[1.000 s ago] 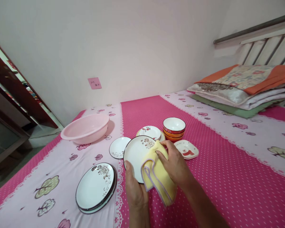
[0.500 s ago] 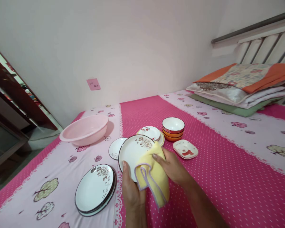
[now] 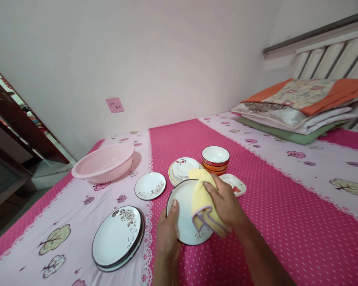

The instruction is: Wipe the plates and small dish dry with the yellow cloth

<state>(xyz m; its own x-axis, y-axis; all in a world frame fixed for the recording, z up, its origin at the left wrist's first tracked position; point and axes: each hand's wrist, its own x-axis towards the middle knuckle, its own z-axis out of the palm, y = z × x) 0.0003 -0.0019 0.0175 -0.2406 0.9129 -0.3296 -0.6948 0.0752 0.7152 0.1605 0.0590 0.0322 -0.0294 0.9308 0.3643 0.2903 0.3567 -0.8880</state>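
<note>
A white dark-rimmed plate [image 3: 184,212] is held tilted above the bed, my left hand [image 3: 169,230] gripping its left edge with the thumb on its face. My right hand [image 3: 225,198] is closed on a yellow cloth [image 3: 203,198] with a purple stitched edge, pressed over the plate's right side. Left of my hands lies a stack of dark-rimmed plates [image 3: 116,238] with a brown flower print. Just beyond the held plate are a single small plate [image 3: 149,186] and a stack of small white plates [image 3: 185,167].
A pink basin [image 3: 104,163] stands at the far left. Stacked bowls [image 3: 215,159] and a square dish [image 3: 237,184] with a red print sit behind my right hand. Folded bedding [image 3: 301,107] is piled at the right. A pink note [image 3: 115,105] is on the wall.
The held plate has moved right and turned, its flower print now at the lower right. My right hand has shifted right and slightly up with the cloth. The small plate behind shows fully.
</note>
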